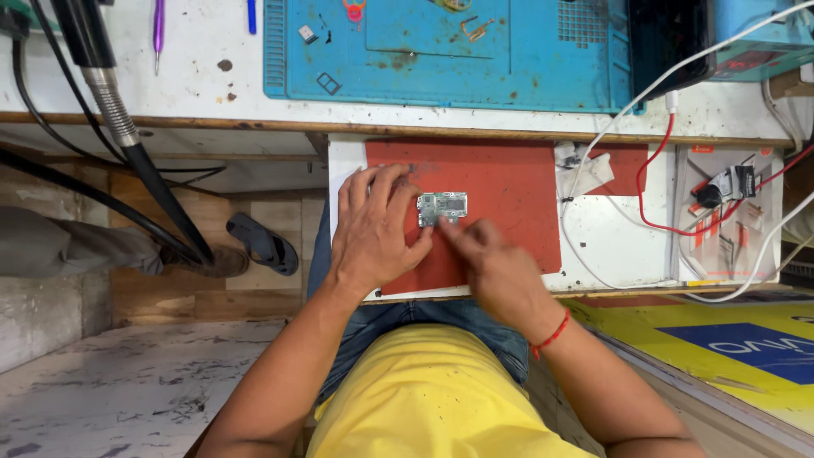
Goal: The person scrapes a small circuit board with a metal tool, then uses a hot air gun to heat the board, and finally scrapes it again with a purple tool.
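Between the two hands a small green board [442, 207] lies flat on a red mat [509, 203]. Left hand [377, 229] rests palm down just left of the board, fingers spread on the mat, fingertips touching the board's left edge rather than pinching it. Right hand [496, 267] comes in from below right, blurred; its fingertips reach the board's lower edge, and whether they pinch anything cannot be told. A red thread [551, 336] circles the right wrist.

Under the mat sits a white tray [606, 246], pulled out below the bench edge. Right of the hands, red wires [657, 182] and white cables [644, 93] cross the tray toward a white flat package [729, 212] with red marks and small black parts lying on it. Lower right, a yellow sign [721, 339] with a blue panel lies slanted.

Beyond the hands, on the white bench [212, 76], lies a blue work mat [449, 51] with small parts scattered on it, and a blue box [763, 38] at its right. Far left, a black hose with a metal collar [110, 102] hangs down; a purple pen [158, 25] lies on the bench beside it. Left of the left hand, down on the floor, is a dark sandal [263, 242]
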